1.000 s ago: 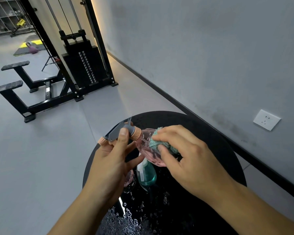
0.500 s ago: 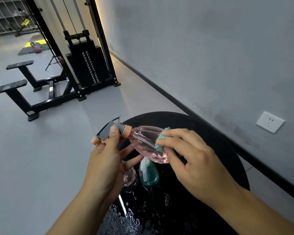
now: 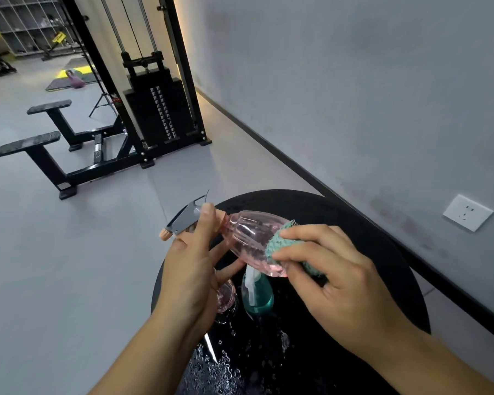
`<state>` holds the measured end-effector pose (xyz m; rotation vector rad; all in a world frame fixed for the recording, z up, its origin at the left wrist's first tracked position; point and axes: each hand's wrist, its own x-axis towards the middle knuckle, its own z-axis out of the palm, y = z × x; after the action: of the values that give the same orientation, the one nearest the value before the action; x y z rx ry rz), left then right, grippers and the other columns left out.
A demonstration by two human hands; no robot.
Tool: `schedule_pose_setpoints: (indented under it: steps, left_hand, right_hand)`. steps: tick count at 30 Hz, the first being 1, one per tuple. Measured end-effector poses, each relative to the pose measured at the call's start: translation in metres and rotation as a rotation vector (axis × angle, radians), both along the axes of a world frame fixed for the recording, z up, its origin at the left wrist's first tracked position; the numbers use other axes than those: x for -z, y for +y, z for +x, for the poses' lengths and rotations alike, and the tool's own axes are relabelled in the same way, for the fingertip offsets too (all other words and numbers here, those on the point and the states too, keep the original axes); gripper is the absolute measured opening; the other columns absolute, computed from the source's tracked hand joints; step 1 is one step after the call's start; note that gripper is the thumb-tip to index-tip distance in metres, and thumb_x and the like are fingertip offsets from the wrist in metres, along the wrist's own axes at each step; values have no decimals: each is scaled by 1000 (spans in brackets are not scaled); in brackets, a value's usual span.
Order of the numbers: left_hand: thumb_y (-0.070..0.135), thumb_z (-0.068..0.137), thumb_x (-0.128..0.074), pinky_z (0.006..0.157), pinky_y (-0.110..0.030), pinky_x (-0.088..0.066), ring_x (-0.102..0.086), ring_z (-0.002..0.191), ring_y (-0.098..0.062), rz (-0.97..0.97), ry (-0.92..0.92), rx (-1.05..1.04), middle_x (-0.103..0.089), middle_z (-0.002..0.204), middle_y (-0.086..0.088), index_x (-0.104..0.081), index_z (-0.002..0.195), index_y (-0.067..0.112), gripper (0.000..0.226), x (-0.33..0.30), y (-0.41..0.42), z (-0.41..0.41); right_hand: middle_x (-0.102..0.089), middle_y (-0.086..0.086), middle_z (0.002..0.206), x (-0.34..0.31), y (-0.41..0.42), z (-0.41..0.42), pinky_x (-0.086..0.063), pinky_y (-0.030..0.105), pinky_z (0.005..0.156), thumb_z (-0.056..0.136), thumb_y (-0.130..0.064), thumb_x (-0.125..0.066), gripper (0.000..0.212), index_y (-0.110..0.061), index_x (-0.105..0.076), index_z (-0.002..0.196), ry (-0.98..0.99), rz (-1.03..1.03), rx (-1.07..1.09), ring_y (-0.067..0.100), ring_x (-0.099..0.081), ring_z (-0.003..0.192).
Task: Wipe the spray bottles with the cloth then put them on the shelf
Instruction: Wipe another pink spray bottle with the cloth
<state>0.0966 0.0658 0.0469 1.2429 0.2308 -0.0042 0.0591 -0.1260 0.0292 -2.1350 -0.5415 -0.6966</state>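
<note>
- Pink spray bottle (image 3: 251, 238) lies tilted in the air over the round black table (image 3: 368, 240), nozzle end to the left.
- Left hand (image 3: 191, 269): fingers curled round the grey trigger head.
- Right hand (image 3: 334, 277): fingers pinch the teal cloth (image 3: 283, 243) against the bottle's base.
- Step in hand: wiping, judged unfinished.
- Teal bottle (image 3: 257, 295) and another pink one stand below on the wet table, waiting.
- Next: turn the bottle, cover the remaining sides, then find the shelf, possibly the far cubbies.

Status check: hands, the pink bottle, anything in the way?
Left hand holds pink spray bottle by its neck. Right hand presses teal cloth on it. Teal bottle on table below.
</note>
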Motion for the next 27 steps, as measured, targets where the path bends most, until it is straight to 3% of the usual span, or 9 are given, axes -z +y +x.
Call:
schedule_pose_setpoints:
  steps: [4, 7, 10, 15, 17, 19, 22, 24, 27]
  left_hand:
    - [43, 91, -78, 62, -36, -63, -82, 88, -19, -37, 53, -125, -80, 97, 0, -71, 115, 17, 37, 1, 0, 2]
    - [30, 94, -77, 52, -30, -58, -77, 71, -14, -15, 70, -162, -75, 81, 4, -70, 101, 16, 17, 4, 1, 4]
    - [22, 94, -73, 48, -28, -55, -71, 64, -13, 3, 50, -160, -68, 75, 3, -67, 88, 17, 10, 4, 1, 5]
    - [30, 93, -75, 52, -30, -57, -72, 72, -17, -48, 18, -169, -70, 85, -1, -63, 98, 16, 19, 4, -1, 4]
    - [39, 93, -77, 53, -30, -58, -75, 73, -17, -80, 29, -198, -73, 93, -3, -59, 110, 18, 33, 5, -2, 3]
    - [37, 93, -77, 53, -32, -58, -73, 68, -17, -104, 37, -224, -72, 91, -3, -57, 110, 18, 33, 6, -3, 4]
    - [23, 90, -69, 62, -36, -58, -65, 72, -22, -146, 45, -201, -59, 87, -6, -57, 92, 18, 13, 10, -4, 5]
    - [21, 88, -63, 69, -39, -57, -59, 74, -24, -193, 52, -176, -53, 84, -7, -54, 75, 20, 16, 10, -4, 5]
    - [29, 91, -65, 71, -38, -59, -61, 71, -23, -262, 75, -156, -59, 77, -5, -56, 74, 20, 21, 5, -7, 3]
  right_hand:
    - [-67, -14, 117, -2, 3, -5, -46, 14, 94, 87, -6, -79, 19, -22, -80, 97, -8, -76, -20, 10, -63, 114]
    - [-67, -16, 115, -1, 4, -6, -41, 7, 91, 86, -7, -81, 21, -25, -80, 95, 36, -67, -3, 7, -63, 111]
    - [-67, -16, 116, -1, 3, -5, -48, 15, 93, 87, -7, -80, 21, -26, -80, 96, 107, 34, -26, 13, -65, 113]
    - [-67, -15, 116, -5, 3, -5, -56, 25, 92, 89, -9, -78, 17, -25, -80, 96, 167, 142, -55, 17, -65, 116]
    - [-68, -14, 116, -6, 4, -5, -56, 25, 92, 88, -8, -78, 17, -24, -80, 95, 139, 135, -52, 17, -65, 116]
    - [-68, -12, 116, -5, 6, -6, -53, 21, 92, 87, -5, -79, 18, -21, -81, 95, 74, 85, -50, 16, -65, 115]
    - [-69, -8, 116, -5, 7, -8, -48, 15, 93, 86, -3, -78, 18, -19, -81, 94, -19, -16, -49, 15, -63, 115]
    - [-69, -7, 116, -5, 6, -10, -44, 14, 96, 87, -5, -78, 17, -20, -81, 95, -50, -72, -52, 14, -62, 116]
    - [-69, -6, 118, -6, 4, -11, -41, 13, 97, 87, -6, -79, 17, -20, -81, 95, -86, -119, -34, 15, -61, 116]
